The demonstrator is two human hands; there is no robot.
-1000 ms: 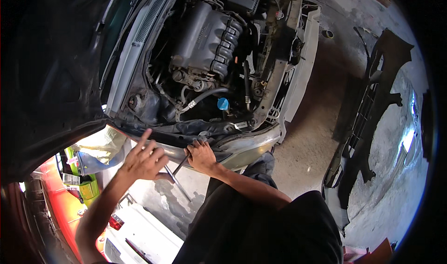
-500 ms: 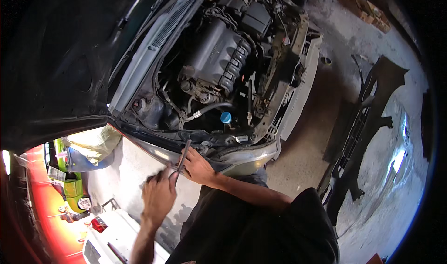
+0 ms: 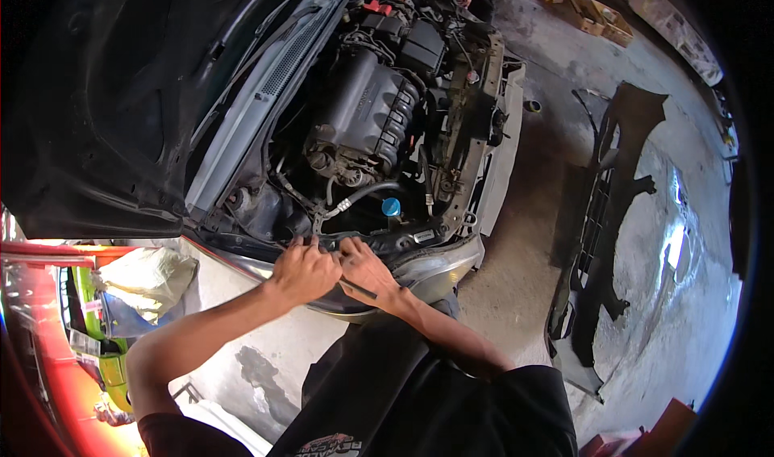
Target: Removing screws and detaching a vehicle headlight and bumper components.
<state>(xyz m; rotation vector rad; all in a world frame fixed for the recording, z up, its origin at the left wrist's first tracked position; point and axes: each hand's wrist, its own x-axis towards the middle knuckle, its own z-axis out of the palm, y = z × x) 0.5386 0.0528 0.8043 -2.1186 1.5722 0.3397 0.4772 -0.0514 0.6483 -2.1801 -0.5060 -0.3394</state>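
Grey headlight (image 3: 435, 267); two hands: left hand (image 3: 305, 270), right hand (image 3: 367, 270) touching.

Matt black plastic engine cover (image 3: 367, 114), glossy blue plastic round cap (image 3: 391, 207), rough grey concrete floor (image 3: 556, 94), dusty matt black plastic bumper (image 3: 609, 215) at right.

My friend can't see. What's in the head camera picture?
Two hands, left hand and right hand, rest together on the edge of an open car engine bay. A thin tool lies under the right hand; a detached bumper lies on the floor.
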